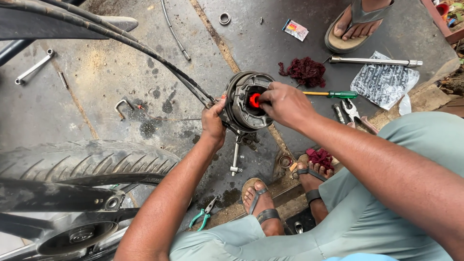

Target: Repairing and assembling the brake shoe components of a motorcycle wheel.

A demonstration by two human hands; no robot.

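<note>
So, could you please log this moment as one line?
left hand: grips brake plate edge | right hand: fingers on red centre part | tyre: beside

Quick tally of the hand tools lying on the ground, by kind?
Pliers: 2, green-handled and a pair near the screwdriver
Screwdriver: 1
Spanner: 1
Long socket wrench: 1
Total: 5

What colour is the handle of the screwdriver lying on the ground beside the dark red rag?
Green, on a yellow shank: the screwdriver, clearest in the head view.
</note>
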